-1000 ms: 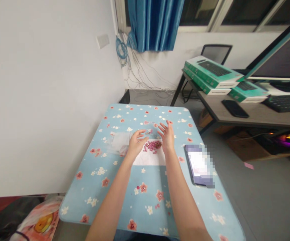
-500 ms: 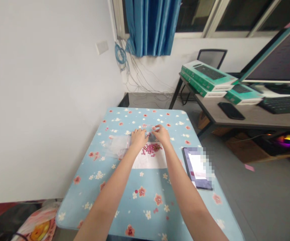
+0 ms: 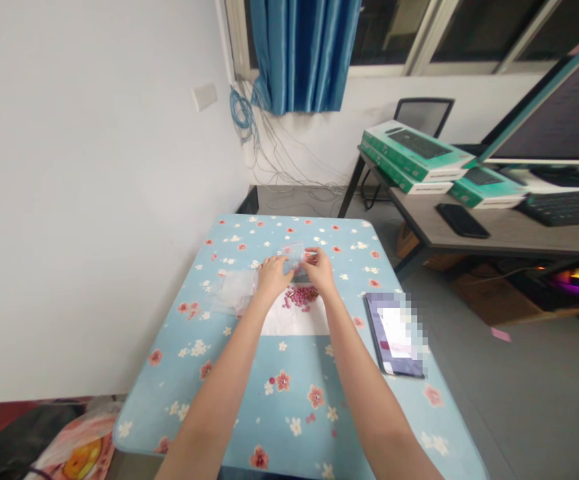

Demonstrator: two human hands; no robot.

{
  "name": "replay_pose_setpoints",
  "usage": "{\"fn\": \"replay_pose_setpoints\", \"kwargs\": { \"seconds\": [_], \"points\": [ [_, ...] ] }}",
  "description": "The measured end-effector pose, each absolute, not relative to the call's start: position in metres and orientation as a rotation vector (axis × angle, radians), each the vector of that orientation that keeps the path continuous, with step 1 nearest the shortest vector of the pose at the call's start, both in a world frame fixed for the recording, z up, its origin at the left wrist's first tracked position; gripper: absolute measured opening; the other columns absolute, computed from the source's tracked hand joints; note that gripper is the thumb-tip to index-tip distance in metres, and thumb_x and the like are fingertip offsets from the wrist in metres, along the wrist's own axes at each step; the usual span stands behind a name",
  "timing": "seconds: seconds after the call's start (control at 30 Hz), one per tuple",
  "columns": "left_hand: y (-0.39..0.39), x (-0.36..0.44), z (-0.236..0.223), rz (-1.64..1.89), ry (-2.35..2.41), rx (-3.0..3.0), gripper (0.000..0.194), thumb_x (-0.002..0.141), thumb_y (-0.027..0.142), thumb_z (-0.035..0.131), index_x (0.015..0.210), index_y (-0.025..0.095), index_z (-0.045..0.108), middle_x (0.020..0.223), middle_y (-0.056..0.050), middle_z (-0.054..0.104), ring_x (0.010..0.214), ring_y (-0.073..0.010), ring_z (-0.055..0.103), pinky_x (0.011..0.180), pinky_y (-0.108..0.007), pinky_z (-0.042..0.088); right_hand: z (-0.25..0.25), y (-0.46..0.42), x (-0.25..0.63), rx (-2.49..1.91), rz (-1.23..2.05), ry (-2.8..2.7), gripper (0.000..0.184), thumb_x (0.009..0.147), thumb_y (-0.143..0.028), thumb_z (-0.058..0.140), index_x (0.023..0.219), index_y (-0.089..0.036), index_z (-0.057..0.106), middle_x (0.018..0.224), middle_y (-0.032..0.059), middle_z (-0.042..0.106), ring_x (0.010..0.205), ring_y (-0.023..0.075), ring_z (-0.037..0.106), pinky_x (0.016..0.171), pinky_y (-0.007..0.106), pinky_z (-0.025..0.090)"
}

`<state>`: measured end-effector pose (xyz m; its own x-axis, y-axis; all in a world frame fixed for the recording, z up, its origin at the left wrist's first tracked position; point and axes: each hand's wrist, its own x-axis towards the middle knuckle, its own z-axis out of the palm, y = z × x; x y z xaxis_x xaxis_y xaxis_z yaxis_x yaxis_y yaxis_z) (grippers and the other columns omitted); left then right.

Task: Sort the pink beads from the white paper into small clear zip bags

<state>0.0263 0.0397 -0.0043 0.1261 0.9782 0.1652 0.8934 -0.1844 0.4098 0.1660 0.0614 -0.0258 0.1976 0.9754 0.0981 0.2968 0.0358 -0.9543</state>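
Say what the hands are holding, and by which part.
A small clear bag, seemingly by its right edge, in the right hand. The left hand is at its left side; whether it grips cannot be told.

- Head-worn camera: looks from above the near edge of the flower-printed table.
- Faces forward and down, across the table toward the blue curtain beyond it.
- Close: the table fills the lower middle.

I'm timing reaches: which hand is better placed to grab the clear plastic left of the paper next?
Probably the left hand: it's beside that plastic, while the right hand is farther off.
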Motion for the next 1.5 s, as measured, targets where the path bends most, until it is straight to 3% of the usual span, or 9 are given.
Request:
{"fn": "replay_pose_setpoints", "kwargs": {
  "seconds": [0.13, 0.27, 0.43, 0.57, 0.77, 1.07, 1.23, 1.4, 1.5],
  "points": [
    [0.036, 0.015, 0.001, 1.059, 1.690, 1.905, 0.039, 0.078, 0.022, 0.063, 0.116, 0.019, 0.055, 0.108, -0.010, 0.067, 0.099, -0.0231, 0.060, 0.091, -0.039, 0.045, -0.013, 0.052, 0.173, -1.203, 1.037, -1.097, 0.037, 0.056, -0.022, 0.065, 0.092, -0.021, 0.055, 0.069, -0.0046, 0.056, 0.061, 0.0132, 0.056, 0.065, 0.030, 0.048],
    [0.025, 0.011, 0.010, 1.343, 1.468, 1.477, 0.044, 0.077, 0.024, 0.063, 0.120, 0.017, 0.052, 0.097, -0.008, 0.070, 0.082, -0.0177, 0.065, 0.075, -0.031, 0.050, 0.005, 0.035, 0.179, -1.039, 1.111, -1.068, 0.039, 0.056, -0.025, 0.073, 0.090, -0.023, 0.057, 0.072, -0.0036, 0.058, 0.067, 0.0140, 0.058, 0.073, 0.034, 0.051],
    [0.011, 0.012, 0.012, 1.430, 1.209, 1.202, 0.030, 0.075, 0.036, 0.066, 0.097, 0.016, 0.063, 0.078, -0.004, 0.069, 0.066, -0.0129, 0.062, 0.060, -0.022, 0.048, 0.019, 0.014, 0.181, -0.952, 1.151, -1.116, 0.035, 0.058, -0.028, 0.077, 0.088, -0.025, 0.059, 0.075, -0.0026, 0.058, 0.067, 0.0143, 0.058, 0.074, 0.035, 0.051],
    [0.002, 0.011, 0.011, 1.454, 1.144, 1.182, 0.026, 0.075, 0.042, 0.065, 0.080, 0.016, 0.064, 0.075, -0.003, 0.067, 0.065, -0.0115, 0.060, 0.065, -0.023, 0.047, 0.022, -0.001, 0.179, -0.944, 1.167, -1.144, 0.033, 0.061, -0.029, 0.077, 0.088, -0.025, 0.059, 0.075, -0.0026, 0.058, 0.065, 0.0130, 0.057, 0.069, 0.032, 0.050],
    [-0.013, 0.009, 0.009, 1.435, 1.135, 1.206, 0.025, 0.076, 0.041, 0.065, 0.080, 0.016, 0.063, 0.077, -0.003, 0.067, 0.072, -0.0129, 0.062, 0.072, -0.024, 0.045, 0.015, -0.018, 0.173, -0.997, 1.231, -1.174, 0.033, 0.062, -0.028, 0.076, 0.090, -0.023, 0.058, 0.072, -0.0023, 0.057, 0.063, 0.0128, 0.056, 0.058, 0.027, 0.046],
    [-0.030, 0.009, 0.007, 1.380, 1.212, 1.332, 0.025, 0.079, 0.042, 0.062, 0.081, 0.017, 0.063, 0.078, -0.003, 0.068, 0.073, -0.0146, 0.063, 0.071, -0.026, 0.049, 0.017, -0.050, 0.169, -1.320, 0.861, -1.177, 0.017, 0.073, -0.036, 0.063, 0.083, -0.022, 0.064, 0.088, 0.0053, 0.064, 0.087, 0.0215, 0.060, 0.074, 0.035, 0.047],
    [-0.042, 0.013, 0.017, 1.413, 1.196, 1.570, 0.018, 0.082, 0.035, 0.060, 0.078, 0.018, 0.065, 0.088, -0.005, 0.067, 0.088, -0.0171, 0.063, 0.075, -0.027, 0.050, 0.027, -0.056, 0.161, -1.402, 0.634, -1.347, 0.022, 0.075, -0.044, 0.064, 0.073, -0.024, 0.070, 0.096, 0.0079, 0.062, 0.104, 0.0265, 0.053, 0.095, 0.045, 0.037],
    [-0.050, 0.012, 0.024, 1.384, 1.185, 1.819, 0.007, 0.081, 0.023, 0.062, 0.078, 0.020, 0.067, 0.095, -0.005, 0.067, 0.097, -0.0179, 0.061, 0.091, -0.034, 0.046, 0.028, -0.053, 0.157, -1.392, 0.666, -1.351, 0.034, 0.082, -0.048, 0.056, 0.063, -0.024, 0.070, 0.091, 0.0085, 0.063, 0.104, 0.0266, 0.054, 0.101, 0.048, 0.028],
    [-0.052, 0.010, 0.023, 1.385, 1.171, 1.892, 0.007, 0.081, 0.020, 0.062, 0.078, 0.021, 0.068, 0.097, -0.005, 0.066, 0.098, -0.0175, 0.061, 0.095, -0.037, 0.044, 0.027, -0.053, 0.157, -1.389, 0.703, -1.320, 0.028, 0.078, -0.045, 0.060, 0.063, -0.024, 0.070, 0.096, 0.0090, 0.063, 0.106, 0.0275, 0.053, 0.101, 0.049, 0.028]
  ]
}}
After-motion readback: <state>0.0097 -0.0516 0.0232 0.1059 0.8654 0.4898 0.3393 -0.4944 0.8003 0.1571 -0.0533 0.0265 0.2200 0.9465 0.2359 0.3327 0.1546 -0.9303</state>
